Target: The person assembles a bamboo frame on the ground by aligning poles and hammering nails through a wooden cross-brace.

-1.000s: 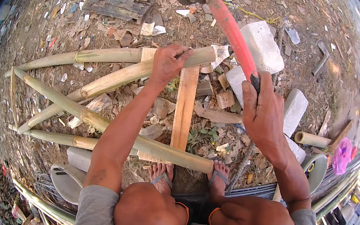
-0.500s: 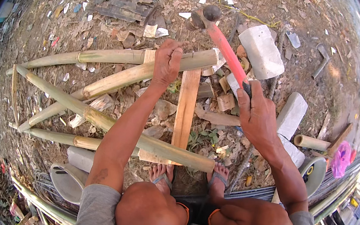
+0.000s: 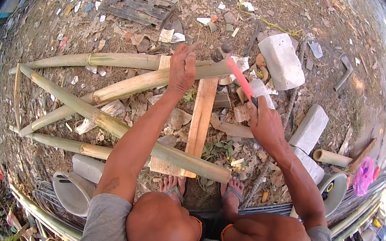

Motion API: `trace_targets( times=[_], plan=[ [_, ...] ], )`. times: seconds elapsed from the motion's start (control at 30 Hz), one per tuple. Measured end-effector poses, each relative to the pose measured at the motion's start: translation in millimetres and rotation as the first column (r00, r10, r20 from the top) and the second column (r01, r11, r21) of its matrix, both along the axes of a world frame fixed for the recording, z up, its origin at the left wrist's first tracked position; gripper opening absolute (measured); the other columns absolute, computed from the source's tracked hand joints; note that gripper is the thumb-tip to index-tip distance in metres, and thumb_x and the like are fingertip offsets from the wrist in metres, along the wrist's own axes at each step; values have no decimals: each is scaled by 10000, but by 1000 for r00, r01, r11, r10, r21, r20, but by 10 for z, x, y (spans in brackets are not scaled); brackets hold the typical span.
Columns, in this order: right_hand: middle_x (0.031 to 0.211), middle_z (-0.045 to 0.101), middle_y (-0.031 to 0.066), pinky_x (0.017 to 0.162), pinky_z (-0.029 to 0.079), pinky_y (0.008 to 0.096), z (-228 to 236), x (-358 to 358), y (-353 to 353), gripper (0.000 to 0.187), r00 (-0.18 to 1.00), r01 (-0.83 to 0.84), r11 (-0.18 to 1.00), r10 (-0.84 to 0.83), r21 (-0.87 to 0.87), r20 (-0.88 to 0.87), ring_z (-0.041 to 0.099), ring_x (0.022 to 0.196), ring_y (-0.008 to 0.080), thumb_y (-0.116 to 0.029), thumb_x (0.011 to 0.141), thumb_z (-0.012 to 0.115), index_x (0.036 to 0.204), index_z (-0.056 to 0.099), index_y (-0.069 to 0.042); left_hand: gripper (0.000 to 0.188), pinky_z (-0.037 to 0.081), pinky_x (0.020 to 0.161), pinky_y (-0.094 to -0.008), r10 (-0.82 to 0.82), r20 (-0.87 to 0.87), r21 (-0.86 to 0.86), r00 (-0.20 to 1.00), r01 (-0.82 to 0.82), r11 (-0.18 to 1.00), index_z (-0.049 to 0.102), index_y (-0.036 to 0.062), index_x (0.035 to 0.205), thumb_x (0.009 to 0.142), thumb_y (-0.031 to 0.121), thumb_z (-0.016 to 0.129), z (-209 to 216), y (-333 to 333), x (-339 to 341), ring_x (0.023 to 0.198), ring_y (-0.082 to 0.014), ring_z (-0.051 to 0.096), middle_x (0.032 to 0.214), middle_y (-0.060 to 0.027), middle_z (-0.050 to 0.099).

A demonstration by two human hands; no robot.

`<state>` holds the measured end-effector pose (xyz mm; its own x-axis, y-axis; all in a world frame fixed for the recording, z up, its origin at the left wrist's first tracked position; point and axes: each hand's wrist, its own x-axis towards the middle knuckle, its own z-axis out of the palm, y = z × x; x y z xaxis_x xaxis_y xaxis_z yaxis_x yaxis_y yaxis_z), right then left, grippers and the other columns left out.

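My left hand (image 3: 183, 70) is closed on a bamboo pole (image 3: 132, 84) near its far end, one finger sticking out past the pole. In my right hand (image 3: 268, 128) is a hammer (image 3: 241, 78) with a pink-red handle and dark grip. Its rounded dark metal head is over the pole's far end; whether they touch I cannot tell. This pole crosses another bamboo pole (image 3: 62, 95) to form an X. A flat wooden slat (image 3: 199, 126) runs between the far and near sides of the bamboo frame. No nail can be made out.
Pale blocks (image 3: 281, 61) lie to the right, with a short bamboo piece (image 3: 332, 158) and a pink plastic bag (image 3: 364, 176) further out. A grey bucket-like container (image 3: 71, 194) sits at the near left. Leaves, chips and scraps cover the ground.
The hammer has swung down and nearer, from above and beyond the pole to its far end. My right hand has dropped slightly. My left hand stays at the pole.
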<state>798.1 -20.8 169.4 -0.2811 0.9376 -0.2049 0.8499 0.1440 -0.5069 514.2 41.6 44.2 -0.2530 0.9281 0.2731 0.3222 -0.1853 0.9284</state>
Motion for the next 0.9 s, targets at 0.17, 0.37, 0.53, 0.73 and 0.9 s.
trace_targets(
  times=[0.17,0.37,0.53,0.73,0.9],
  plan=[
    [672,618,266,563,462,581,493,-310,-40,223,975,98,992,-81,76,-207,640,640,519,-215,1094,598,1140,508,-17,479,473,861,-359,-28,-109,-32,994,25,999,735,-53,1280,993,186,434,-13,-21,-160,825,-228,535,900,-97,563],
    [646,619,262,545,456,599,-29,-153,-49,252,993,-56,998,52,37,102,637,632,523,-259,1091,609,1097,511,-28,471,486,880,-364,70,-21,-3,997,-70,998,740,-42,1273,994,174,428,-15,52,-38,841,-249,553,831,-127,583],
    [662,634,271,562,474,598,384,-374,-97,261,989,11,999,-4,45,-150,644,634,518,-272,1094,605,1119,523,-25,468,488,877,-361,37,-56,-28,998,-39,999,730,-45,1290,992,155,430,20,33,-153,880,-263,585,928,-136,629],
    [690,648,266,564,454,613,-130,-83,111,287,986,-100,995,98,4,135,651,647,522,-291,1114,559,1199,513,-20,468,490,792,-423,116,24,64,993,-117,991,729,-38,1285,964,169,458,-66,50,-84,813,-317,575,888,-189,589],
    [683,664,264,578,503,617,75,-244,-132,295,988,48,991,-29,126,-153,659,643,517,-320,1107,559,1115,501,-31,469,492,811,-408,101,-29,41,994,-99,994,725,-44,1293,965,153,455,19,28,-120,821,-304,574,907,-183,599]
  ],
)
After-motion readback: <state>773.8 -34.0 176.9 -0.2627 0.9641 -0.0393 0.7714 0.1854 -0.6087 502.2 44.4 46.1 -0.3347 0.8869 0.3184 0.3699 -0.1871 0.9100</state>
